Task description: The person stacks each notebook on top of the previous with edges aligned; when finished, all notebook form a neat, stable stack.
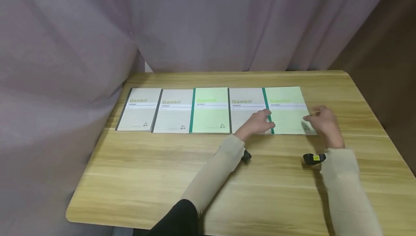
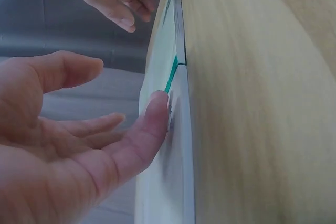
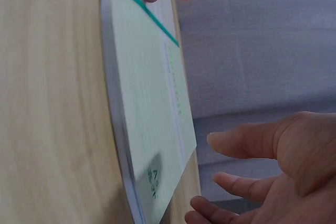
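Note:
Notebooks marked "Gambit" lie face up side by side in a row. The rightmost one is a light green notebook (image 1: 286, 116) with a dark green spine. My left hand (image 1: 255, 123) is over the seam between its spine and the white notebook (image 1: 245, 104) beside it. In the left wrist view, the left hand (image 2: 79, 150) has a fingertip right at the white cover, thumb apart. My right hand (image 1: 326, 124) is at the green notebook's right edge, its fingers loosely spread. The right wrist view shows this hand (image 3: 299, 166) beside the green cover (image 3: 142, 98), holding nothing.
Left along the row lie another green notebook (image 1: 209, 120) and two white ones, the outermost white notebook (image 1: 138, 115) near the table's left edge. The wooden table (image 1: 146, 178) backs onto a grey-mauve curtain (image 1: 201, 22). Each wrist carries a small black camera (image 1: 313, 159).

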Demonstrator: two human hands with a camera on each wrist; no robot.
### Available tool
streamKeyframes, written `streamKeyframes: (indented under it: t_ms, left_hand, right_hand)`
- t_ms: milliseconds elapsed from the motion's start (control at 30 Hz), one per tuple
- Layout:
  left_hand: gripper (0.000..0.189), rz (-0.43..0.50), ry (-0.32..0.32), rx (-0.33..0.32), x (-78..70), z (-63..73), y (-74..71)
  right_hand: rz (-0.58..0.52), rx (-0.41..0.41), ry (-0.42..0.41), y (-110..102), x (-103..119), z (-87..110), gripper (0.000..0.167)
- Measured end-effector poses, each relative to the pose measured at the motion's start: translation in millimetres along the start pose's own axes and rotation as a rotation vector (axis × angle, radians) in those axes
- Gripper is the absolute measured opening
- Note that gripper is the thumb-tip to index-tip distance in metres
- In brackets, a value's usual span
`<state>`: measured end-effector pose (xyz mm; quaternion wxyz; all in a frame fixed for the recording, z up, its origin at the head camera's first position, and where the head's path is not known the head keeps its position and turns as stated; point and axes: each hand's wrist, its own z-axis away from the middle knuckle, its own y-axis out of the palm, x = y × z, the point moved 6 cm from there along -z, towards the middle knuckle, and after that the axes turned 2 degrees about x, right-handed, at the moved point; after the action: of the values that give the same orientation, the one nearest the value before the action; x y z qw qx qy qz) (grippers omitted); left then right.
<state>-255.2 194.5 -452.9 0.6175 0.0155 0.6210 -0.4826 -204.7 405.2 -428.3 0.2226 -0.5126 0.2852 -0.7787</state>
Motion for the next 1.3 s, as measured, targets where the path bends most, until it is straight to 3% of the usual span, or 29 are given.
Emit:
streamKeyframes:
  t_ms: [267, 533, 667, 900, 1067, 1200, 1300]
  left_hand:
    - [0.057, -0.010, 0.032, 0.001, 2.7, 2.0, 6.6]
    - [0.058, 0.086, 0.059, 0.020, 1.3, 4.3, 11.4]
    - [0.060, 0.135, 0.039, 0.028, 2.0, 5.6, 11.9]
    - [0.070, 0.086, -0.006, 0.048, -6.0, 3.8, 20.0]
    - [0.067, 0.201, -0.049, 0.001, -9.8, 1.0, 22.3]
    - [0.065, 0.328, -0.084, -0.041, -13.6, 1.7, 19.4]
    - [0.061, 0.392, -0.094, -0.071, -16.8, 1.5, 16.6]
  right_hand:
    - [0.031, 0.078, 0.061, 8, -13, -0.1, 0.075]
    - [0.059, 0.049, 0.090, 11, -19, 4.6, 0.065]
    - [0.013, 0.072, 0.112, 12, -24, 8.8, 0.062]
    - [0.023, 0.019, 0.159, 9, -32, 6.2, 0.046]
    - [0.042, 0.001, 0.193, 7, -33, 2.8, 0.034]
    - [0.071, -0.012, 0.174, 6, -29, 3.5, 0.023]
    - [0.055, -0.010, 0.185, 5, -27, 4.6, 0.025]
